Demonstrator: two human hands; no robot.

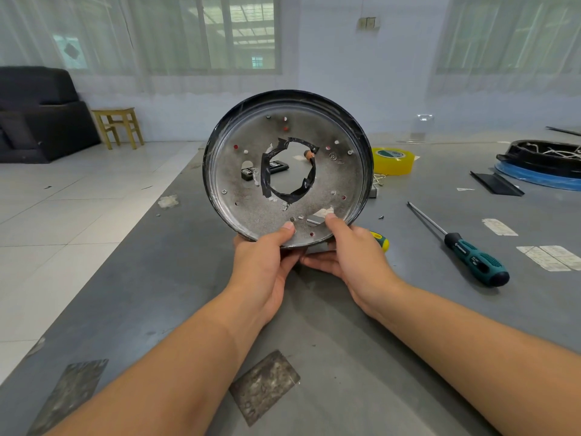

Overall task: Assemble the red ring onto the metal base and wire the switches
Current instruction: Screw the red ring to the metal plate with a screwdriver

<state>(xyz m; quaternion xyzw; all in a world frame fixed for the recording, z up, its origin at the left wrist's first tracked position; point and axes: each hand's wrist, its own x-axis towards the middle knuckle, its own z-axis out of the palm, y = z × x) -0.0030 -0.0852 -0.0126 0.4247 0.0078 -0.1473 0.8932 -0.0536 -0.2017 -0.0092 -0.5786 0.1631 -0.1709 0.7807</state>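
Gripping the metal base [327, 184] at its six o'clock rim, the left hand [267, 262] curls round the edge, thumb pressed on the inner face and fingers hidden behind. Beside it the right hand [349, 256] holds the same rim, thumb on the face, fingers wrapped underneath. Held upright above the grey table [408, 325], the base shows a central hole edged with black tape [267, 177] and small red spots through several screw holes. At three o'clock lie a yellow tape roll [393, 160], a teal screwdriver [471, 250], and a black round housing [544, 158] with white wires [562, 151] in it.
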